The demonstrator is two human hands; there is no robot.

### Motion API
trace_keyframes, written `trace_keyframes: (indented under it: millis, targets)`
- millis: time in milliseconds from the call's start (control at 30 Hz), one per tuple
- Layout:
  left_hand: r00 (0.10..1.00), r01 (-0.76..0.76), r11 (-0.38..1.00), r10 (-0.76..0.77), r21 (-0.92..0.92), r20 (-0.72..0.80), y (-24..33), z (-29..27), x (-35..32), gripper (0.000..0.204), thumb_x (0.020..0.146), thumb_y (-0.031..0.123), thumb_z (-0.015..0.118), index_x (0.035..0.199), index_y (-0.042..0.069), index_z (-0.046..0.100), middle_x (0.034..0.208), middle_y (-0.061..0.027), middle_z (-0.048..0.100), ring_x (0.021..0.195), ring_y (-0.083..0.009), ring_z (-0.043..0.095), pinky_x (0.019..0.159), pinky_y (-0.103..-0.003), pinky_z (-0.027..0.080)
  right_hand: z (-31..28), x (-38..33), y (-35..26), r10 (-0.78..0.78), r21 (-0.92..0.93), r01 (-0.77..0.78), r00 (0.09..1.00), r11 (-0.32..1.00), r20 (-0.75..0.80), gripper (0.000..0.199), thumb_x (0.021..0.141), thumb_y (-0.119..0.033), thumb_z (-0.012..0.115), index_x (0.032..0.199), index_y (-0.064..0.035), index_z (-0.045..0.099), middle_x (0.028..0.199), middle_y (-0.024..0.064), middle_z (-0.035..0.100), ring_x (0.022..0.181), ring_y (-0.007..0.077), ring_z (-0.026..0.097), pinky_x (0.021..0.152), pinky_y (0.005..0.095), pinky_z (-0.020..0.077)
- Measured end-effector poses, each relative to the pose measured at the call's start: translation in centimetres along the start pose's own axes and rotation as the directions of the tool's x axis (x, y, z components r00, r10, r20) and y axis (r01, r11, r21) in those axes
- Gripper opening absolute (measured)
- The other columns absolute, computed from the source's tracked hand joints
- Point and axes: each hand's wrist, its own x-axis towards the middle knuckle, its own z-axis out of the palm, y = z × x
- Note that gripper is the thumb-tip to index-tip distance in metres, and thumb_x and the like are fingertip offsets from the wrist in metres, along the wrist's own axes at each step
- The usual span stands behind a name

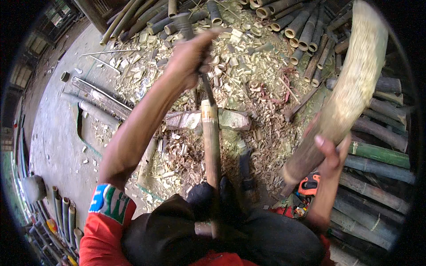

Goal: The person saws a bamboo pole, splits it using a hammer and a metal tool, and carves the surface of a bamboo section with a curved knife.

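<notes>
My left hand [188, 62] is closed round a dark, long metal chisel [207, 91]. Its thicker upper end sticks out above the fist, slightly blurred, and its lower end meets the top end of a bamboo piece [212, 146]. That piece runs from between my legs and rests over a short wooden block [235, 119]. At the right, my right hand [333, 155] grips a thick, curved wooden club [350, 84] near its darker lower part. The club's pale, rough-hewn upper part stands raised toward the top right, apart from the chisel.
Pale chips and shavings [235, 66] cover the floor around the block. Cut bamboo tubes [306, 35] lie piled at the back, with more bamboo poles [377, 190] stacked at the right. An orange-handled tool [308, 184] lies by my right forearm. Split bamboo lengths [100, 113] lie at the left.
</notes>
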Motion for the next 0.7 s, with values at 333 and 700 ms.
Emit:
trace_keyframes:
  millis: [333, 700]
  targets:
    - [0.880, 0.071, 0.923, -0.236, 0.379, 0.411, -9.9, 4.7, 2.7, 0.034, 0.089, 0.034, 0.080, 0.078, 0.007, 0.063, 0.065, -0.0021, 0.059, 0.049, -0.0110, 0.049, 0.047, -0.029, 0.040, 0.0, -5.8, 6.7, 0.296, 0.255, -0.324, 0.945, 0.911, 0.141, 0.070, 0.076, -0.022, 0.081, 0.133, 0.0021, 0.048, 0.100, 0.0136, 0.066, 0.082, 0.0258, 0.069, 0.074, 0.0403, 0.0585]
    - [0.903, 0.032, 0.825, -0.266, 0.564, 0.338, -9.9, 5.2, 2.0, 0.048, 0.083, 0.046, 0.083, 0.079, 0.004, 0.061, 0.068, -0.0049, 0.062, 0.056, -0.0131, 0.055, 0.054, -0.031, 0.046, 0.0, -6.2, 7.1, 0.303, 0.237, -0.324, 0.945, 0.916, 0.120, 0.065, 0.078, -0.019, 0.080, 0.131, 0.0024, 0.049, 0.103, 0.0158, 0.068, 0.083, 0.0277, 0.070, 0.075, 0.0408, 0.0586]
